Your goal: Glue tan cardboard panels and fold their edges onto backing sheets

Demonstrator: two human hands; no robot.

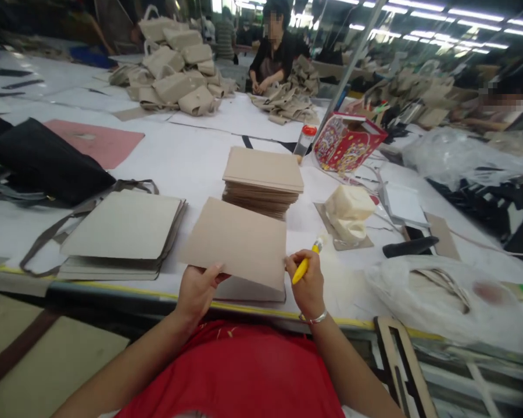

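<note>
Foremost, one tan panel (244, 244), four-sided, thin, was held slightly raised over the near edge of the white bench (192, 151), in front of the tall stack. Handling, by judgement: light; fairly stiff, since it kept flat from a hold at one edge, though likely to bow if carried by a single corner; surface matt, so probably not slippery; corners the likeliest part to crease. Best hold: a pinch at the near edge, palm below, second support at the right side, the broad face left untouched. Left grip (196, 290): clamped on the panel's near edge, thumb above, fingers beneath. Right grip (310, 287): closed around a yellow-handled brush (303, 270), bristles pointing away, fingertips at the panel's right edge, apparently touching. Beneath the panel: a pale sheet (253, 292), mostly hidden. Just beyond: a tall stack (261, 180) of similar tan panels. To the left: a lower pile (122, 223) of pale pieces, with a brown strap (43, 241) beside it. To the right: a cream block (352, 203) in crumpled wrapping, on a small board. Farther off: a red-lidded container (305, 141), a red patterned box (346, 145), a heap of tan bags (174, 75), and a seated co-worker (272, 58) in dark clothing.
</note>
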